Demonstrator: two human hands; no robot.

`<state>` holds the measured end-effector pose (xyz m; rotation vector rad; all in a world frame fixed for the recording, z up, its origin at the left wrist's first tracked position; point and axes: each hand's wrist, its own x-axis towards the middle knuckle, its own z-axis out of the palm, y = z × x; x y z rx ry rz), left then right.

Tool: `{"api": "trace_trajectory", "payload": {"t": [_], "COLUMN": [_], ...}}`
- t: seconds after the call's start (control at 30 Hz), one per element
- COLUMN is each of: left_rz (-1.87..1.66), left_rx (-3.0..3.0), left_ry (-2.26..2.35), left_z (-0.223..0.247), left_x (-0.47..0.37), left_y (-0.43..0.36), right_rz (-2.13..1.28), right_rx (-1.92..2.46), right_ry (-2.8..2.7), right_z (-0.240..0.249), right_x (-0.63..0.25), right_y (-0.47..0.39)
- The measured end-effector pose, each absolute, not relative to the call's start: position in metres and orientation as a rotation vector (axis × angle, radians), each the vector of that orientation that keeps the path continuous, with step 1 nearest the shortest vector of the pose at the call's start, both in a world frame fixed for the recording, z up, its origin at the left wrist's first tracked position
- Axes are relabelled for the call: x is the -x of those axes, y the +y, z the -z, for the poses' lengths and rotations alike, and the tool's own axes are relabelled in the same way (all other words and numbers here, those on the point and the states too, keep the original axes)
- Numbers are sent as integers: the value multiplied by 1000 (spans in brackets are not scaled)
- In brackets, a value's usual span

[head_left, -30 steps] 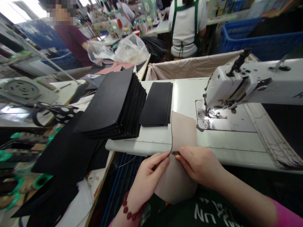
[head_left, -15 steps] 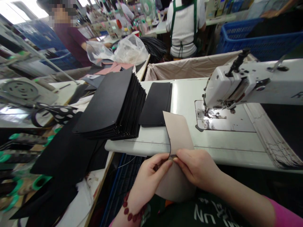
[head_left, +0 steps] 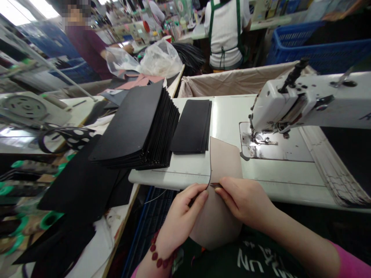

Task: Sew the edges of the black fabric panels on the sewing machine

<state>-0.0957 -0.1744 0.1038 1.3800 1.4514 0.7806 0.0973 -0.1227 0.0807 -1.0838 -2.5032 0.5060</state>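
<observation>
A beige panel [head_left: 226, 158] with a thin dark edge bends over the front of the sewing table, its lower part hanging toward my lap. My left hand [head_left: 189, 208] pinches the panel's left edge between thumb and fingers. Close beside it, my right hand [head_left: 246, 197] is closed on a small dark pointed tool [head_left: 214, 185], whose tip lies at the panel near that edge. Most of the tool is hidden by my fingers, so its exact kind is unclear. A short stack of black panels [head_left: 193, 127] lies just beyond, to the left.
A tall stack of black panels [head_left: 130, 119] stands on the left. At the right is a white sewing machine [head_left: 313, 100], with a pile of pale-edged pieces [head_left: 324, 170] under its arm. Thread spools [head_left: 34, 189] lie far left. People work behind, near a blue crate [head_left: 319, 48].
The panel has shifted slightly right and turned a little. Both hands have moved slightly up, and more of the dark tool's tip shows against the panel.
</observation>
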Motion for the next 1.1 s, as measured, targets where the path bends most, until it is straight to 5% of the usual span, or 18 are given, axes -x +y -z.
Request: {"api": "trace_trajectory", "payload": {"t": [1.1], "left_rz": [-811], "left_rx": [-1320], "left_ry": [1527], "left_z": [-98], "left_x": [94], "left_y": [-175], "right_rz": [-643], "right_rx": [1065], "right_ry": [-2441], "right_z": [-73], "right_x": [-97], "right_y": [-120]}}
